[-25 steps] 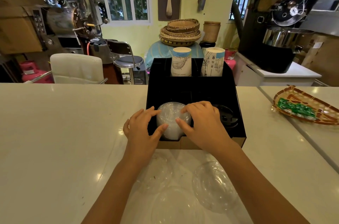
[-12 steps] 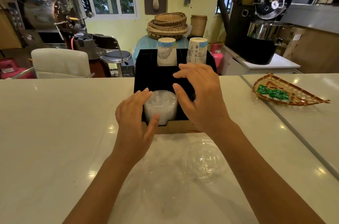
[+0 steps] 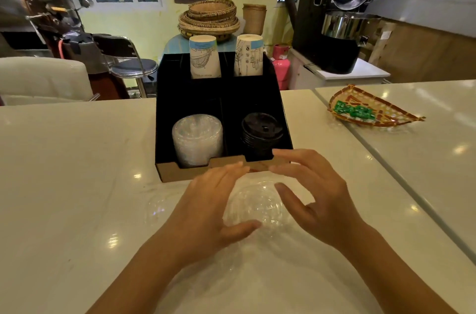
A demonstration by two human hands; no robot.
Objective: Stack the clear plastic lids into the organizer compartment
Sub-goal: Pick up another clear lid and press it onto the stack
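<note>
A black organizer (image 3: 190,89) stands on the white counter, and a stack of clear plastic lids (image 3: 197,137) fills its front left compartment. In front of the organizer a clear domed lid (image 3: 255,204) lies on the counter. My left hand (image 3: 211,213) and my right hand (image 3: 314,195) flank this lid with fingers spread, close to its rim; whether they touch it is unclear. A second clear lid (image 3: 158,208) lies to the left of my left hand, and a faint one (image 3: 257,257) shows between my wrists.
Black lids (image 3: 261,133) fill the front right compartment, and two stacks of paper cups (image 3: 204,56) stand in the back ones. A woven tray with a green packet (image 3: 371,110) sits on the right counter. A seam splits the counter at the right.
Both hands have pulled back from the stack in the organizer toward me and now sit on either side of a loose lid on the counter. The stack stays in its compartment.
</note>
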